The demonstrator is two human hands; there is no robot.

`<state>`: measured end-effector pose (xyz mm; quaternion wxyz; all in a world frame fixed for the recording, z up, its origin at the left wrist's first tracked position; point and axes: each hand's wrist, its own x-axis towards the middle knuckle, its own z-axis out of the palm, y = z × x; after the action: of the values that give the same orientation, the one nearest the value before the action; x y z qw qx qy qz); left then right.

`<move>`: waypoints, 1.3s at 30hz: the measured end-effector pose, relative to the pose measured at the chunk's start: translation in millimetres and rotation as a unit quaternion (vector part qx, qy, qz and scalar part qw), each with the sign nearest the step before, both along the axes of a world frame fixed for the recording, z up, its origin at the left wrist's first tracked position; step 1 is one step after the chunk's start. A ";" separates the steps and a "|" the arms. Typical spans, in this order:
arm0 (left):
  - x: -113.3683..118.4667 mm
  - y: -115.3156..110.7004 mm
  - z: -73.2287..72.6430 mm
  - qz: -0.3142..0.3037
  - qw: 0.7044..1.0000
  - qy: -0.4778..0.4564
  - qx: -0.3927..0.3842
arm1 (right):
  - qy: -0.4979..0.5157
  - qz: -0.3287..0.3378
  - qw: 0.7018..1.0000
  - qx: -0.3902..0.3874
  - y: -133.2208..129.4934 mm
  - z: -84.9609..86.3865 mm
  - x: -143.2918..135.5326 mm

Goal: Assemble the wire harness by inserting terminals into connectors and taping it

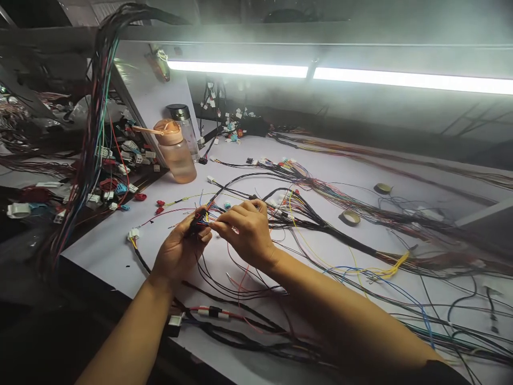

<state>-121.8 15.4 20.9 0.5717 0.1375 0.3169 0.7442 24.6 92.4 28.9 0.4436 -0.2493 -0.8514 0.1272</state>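
Observation:
My left hand point(176, 251) is closed around a dark wire connector point(197, 220) with several coloured wires running into it. Close against its right side, my right hand point(246, 230) pinches at the wires beside the connector; its fingertips hide just what they grip. Thin dark wires point(212, 278) hang below the two hands. Behind them, black-sleeved harness branches point(312, 211) with small white and red plugs lie on the white tabletop point(100, 256). A white plug point(133, 233) with yellow and black leads rests to the left of my left hand.
An orange-lidded bottle point(176, 155) and a clear black-capped bottle point(188, 128) stand at the back left. A thick wire bundle point(96, 107) hangs over the left edge. Two tape rolls, one nearer point(351, 217), lie right of centre. A lit tube lamp point(240, 68) runs above.

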 end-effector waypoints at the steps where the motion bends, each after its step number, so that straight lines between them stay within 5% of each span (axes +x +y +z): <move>1: 0.9 0.2 1.0 0.005 1.000 -0.006 -0.004 | -0.006 0.000 1.000 0.004 -0.5 -0.9 -0.3; 20: 2.0 1.6 1.2 0.035 0.999 -0.009 -0.019 | 0.010 0.002 0.998 0.064 13.9 -28.5 -3.7; 39: 4.2 3.0 1.1 0.018 1.000 0.014 -0.012 | 0.003 -0.013 0.997 0.076 15.3 -31.3 -2.5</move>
<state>-117.6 18.4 22.0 0.5554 0.1353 0.3360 0.7486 22.2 107.7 -2.4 0.4651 -0.2252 -0.8542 0.0567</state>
